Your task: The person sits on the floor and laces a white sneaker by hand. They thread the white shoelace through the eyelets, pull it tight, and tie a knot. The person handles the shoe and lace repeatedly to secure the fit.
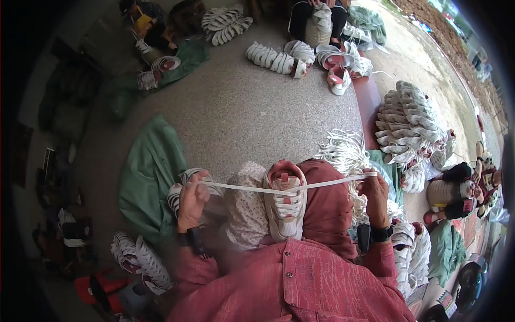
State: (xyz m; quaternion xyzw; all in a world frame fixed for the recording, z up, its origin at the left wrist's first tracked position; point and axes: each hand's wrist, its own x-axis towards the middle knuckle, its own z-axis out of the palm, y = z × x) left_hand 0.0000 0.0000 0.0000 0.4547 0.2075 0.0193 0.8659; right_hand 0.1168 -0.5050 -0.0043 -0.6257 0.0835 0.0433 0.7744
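A white and beige sneaker point(279, 227) with a red lining rests upright between my knees, its toe toward me. White crossings of the shoelace point(333, 183) run down its front. From the top of the shoe, both lace ends stretch out taut to the sides. My left hand point(191, 203) is closed on one end, beside a bundle of stacked white shoe parts. My right hand point(375, 194) pinches the other end, raised in front of a heap of loose white laces point(343, 146).
A green sack point(152, 172) stands to my left, near stacked shoe uppers point(140, 258). A tall pile of white uppers point(409, 121) stands at right. More shoes point(338, 78) lie far ahead by a seated person. Other people sit at far left and right.
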